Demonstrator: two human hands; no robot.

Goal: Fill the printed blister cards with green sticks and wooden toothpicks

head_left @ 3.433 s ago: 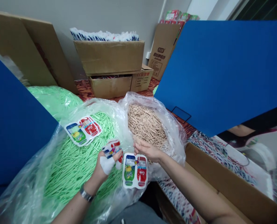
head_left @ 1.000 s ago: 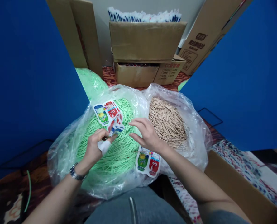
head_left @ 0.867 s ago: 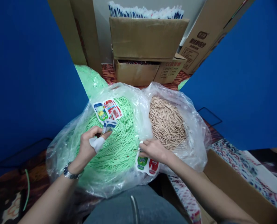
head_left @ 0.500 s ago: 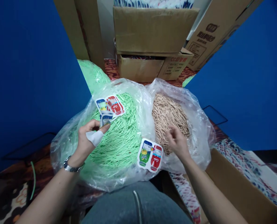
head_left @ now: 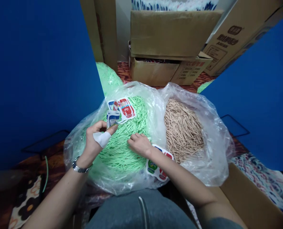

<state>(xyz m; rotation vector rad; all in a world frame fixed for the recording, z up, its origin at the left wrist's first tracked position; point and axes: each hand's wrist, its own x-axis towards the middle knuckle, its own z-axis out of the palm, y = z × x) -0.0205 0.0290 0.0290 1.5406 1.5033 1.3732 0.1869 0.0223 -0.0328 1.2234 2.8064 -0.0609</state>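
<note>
My left hand (head_left: 97,139), with a white wrap around the thumb base, grips a folded printed packet (head_left: 113,117) between thumb and fingers. Below it, thin green sticks (head_left: 117,152) fill a clear plastic bag (head_left: 153,101). My right hand (head_left: 140,145) is down on these sticks, fingers curled; what they hold is hidden. A flat jar-shaped packet with a Cola print (head_left: 127,108) lies on the sticks behind my left hand. Another jar-shaped packet (head_left: 153,167) rests at the bag's near right edge, partly covered by my right forearm.
A second clear bag (head_left: 217,136) with thin tan sticks (head_left: 183,130) stands on the right. Cardboard boxes (head_left: 172,35) are stacked behind. Blue panels (head_left: 41,70) flank both sides. An open carton (head_left: 253,197) sits at lower right beside a mass of printed packets (head_left: 267,179).
My right hand has gone from the tan sticks, back over the near packet, and then left from the tan sticks again onto the green ones. My left hand keeps the folded packet.
</note>
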